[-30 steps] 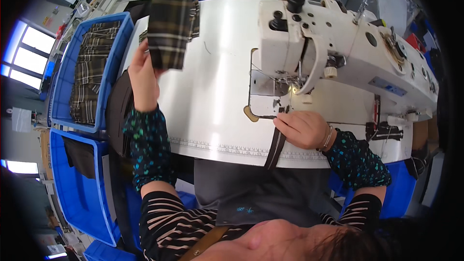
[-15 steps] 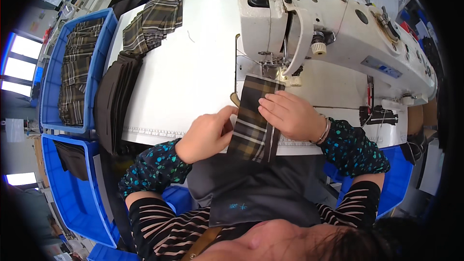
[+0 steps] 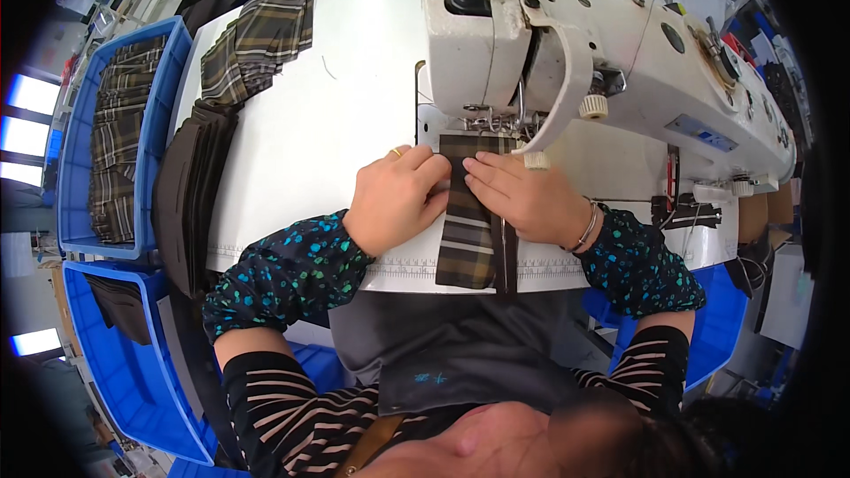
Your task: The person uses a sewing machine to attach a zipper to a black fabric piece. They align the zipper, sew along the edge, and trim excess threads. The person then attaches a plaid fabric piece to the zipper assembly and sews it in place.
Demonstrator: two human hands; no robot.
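Observation:
A plaid fabric piece [image 3: 467, 252] in brown, olive and white lies lengthwise on the white table, its far end at the presser foot area of the white sewing machine [image 3: 567, 31]. A narrow dark strip [image 3: 506, 261] runs along its right side. My left hand [image 3: 396, 199] is closed at the fabric's left edge, fingers curled and thumb tucked toward the cloth; the fingertips are partly hidden. Flat on the fabric's right part lies my right hand [image 3: 531, 199], fingers stretched out close in front of the needle area. The needle itself is hidden behind the machine's guard.
At the left stand a blue bin [image 3: 75, 137] of folded plaid pieces and a lower blue bin [image 3: 133, 389] with dark cloth. Stacked dark pieces [image 3: 190, 199] and plaid pieces [image 3: 266, 35] lie on the table's left side. Red-handled tweezers [image 3: 673, 177] lie at the right.
The plaid piece has straightened and slid slightly farther under the machine. My left hand has moved up along its left edge, while the right stays flat on it. The view has shifted slightly.

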